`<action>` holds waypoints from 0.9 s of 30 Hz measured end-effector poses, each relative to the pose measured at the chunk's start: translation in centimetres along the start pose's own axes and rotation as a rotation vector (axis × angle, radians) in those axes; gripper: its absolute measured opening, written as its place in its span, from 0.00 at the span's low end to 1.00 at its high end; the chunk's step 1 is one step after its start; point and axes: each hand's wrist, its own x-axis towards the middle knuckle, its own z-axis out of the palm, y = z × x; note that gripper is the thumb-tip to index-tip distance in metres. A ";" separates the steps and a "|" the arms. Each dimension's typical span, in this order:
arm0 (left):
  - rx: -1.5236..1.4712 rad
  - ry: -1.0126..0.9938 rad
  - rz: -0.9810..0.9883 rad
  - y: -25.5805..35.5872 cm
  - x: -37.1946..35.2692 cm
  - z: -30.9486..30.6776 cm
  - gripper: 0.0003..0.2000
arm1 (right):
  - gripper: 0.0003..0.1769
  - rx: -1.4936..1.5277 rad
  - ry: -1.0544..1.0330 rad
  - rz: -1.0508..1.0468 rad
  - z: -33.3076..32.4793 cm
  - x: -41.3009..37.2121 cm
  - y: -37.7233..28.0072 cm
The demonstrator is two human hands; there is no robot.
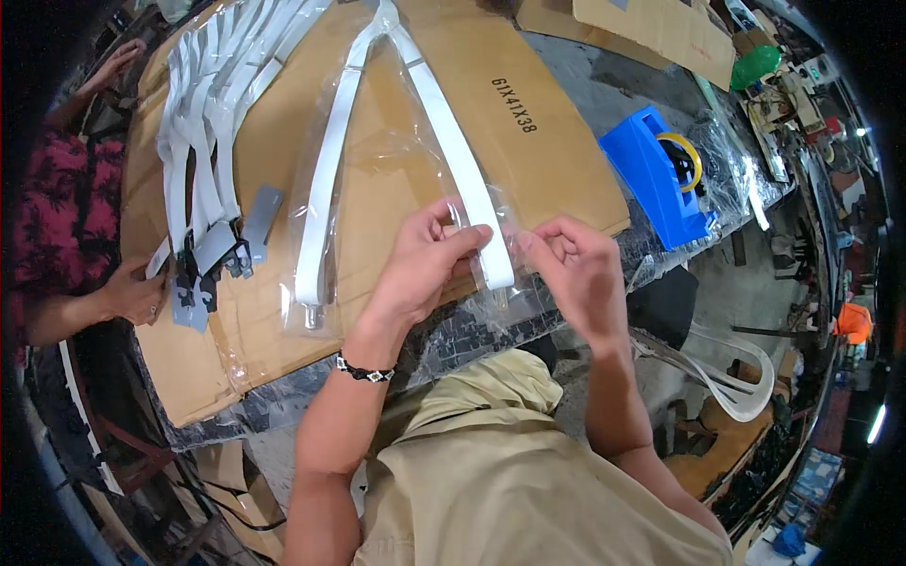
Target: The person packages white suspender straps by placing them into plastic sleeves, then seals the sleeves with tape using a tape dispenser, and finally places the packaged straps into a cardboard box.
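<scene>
Cardboard sheet (557, 179) flat on table, printed "61X41X38". Clear bag (377, 179) lying on it, white V-shaped strap (451, 141) inside, legs pointing near. Bag judged light, limp, slippery; strap soft; best gripped at near edge. Blue tape dispenser (651, 179) right. Left hand (425, 264), right hand (578, 269): fingertips pinching bag's near edge.

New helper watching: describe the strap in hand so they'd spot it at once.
On the cardboard marked 61X41X38, look left of the blue tape dispenser. The strap there is a white V in a clear bag, left hand and right hand at its end. The other straps lie bunched together, far left.
</scene>
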 end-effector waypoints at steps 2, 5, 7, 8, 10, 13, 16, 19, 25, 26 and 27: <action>-0.004 -0.013 -0.002 0.4 -0.1 0.3 0.16 | 0.10 0.027 0.055 0.034 -0.9 -0.3 0.8; -0.022 -0.043 -0.015 0.4 -0.2 0.4 0.14 | 0.08 0.083 0.183 0.118 -3.6 -0.9 3.3; 0.001 -0.040 -0.011 0.4 -0.1 0.5 0.14 | 0.08 0.094 0.295 0.151 -6.9 -0.6 5.5; 0.002 -0.040 -0.012 0.4 0.0 0.5 0.14 | 0.09 0.105 0.371 0.151 -8.4 -0.5 6.7; 0.000 -0.038 -0.018 0.4 0.0 0.5 0.14 | 0.10 0.053 0.448 0.211 -11.9 -0.7 6.1; 0.019 -0.031 -0.022 0.5 -0.1 0.4 0.15 | 0.11 0.073 0.591 0.243 -16.8 -0.4 9.7; 0.058 -0.011 -0.032 0.6 -0.2 0.8 0.15 | 0.12 0.012 0.636 0.204 -20.1 0.2 11.7; 0.091 0.029 -0.040 0.6 -0.3 1.4 0.16 | 0.13 -0.068 0.550 0.194 -21.9 0.8 12.5; 0.041 0.042 -0.043 0.6 -0.3 1.4 0.15 | 0.16 -0.120 0.328 0.156 -23.3 2.8 15.0; 0.051 0.028 -0.067 0.7 -0.3 1.5 0.16 | 0.17 -0.088 0.274 0.202 -23.4 3.7 15.5; 0.016 0.041 -0.085 0.7 -0.3 1.5 0.16 | 0.18 -0.136 0.220 0.210 -22.5 3.7 12.4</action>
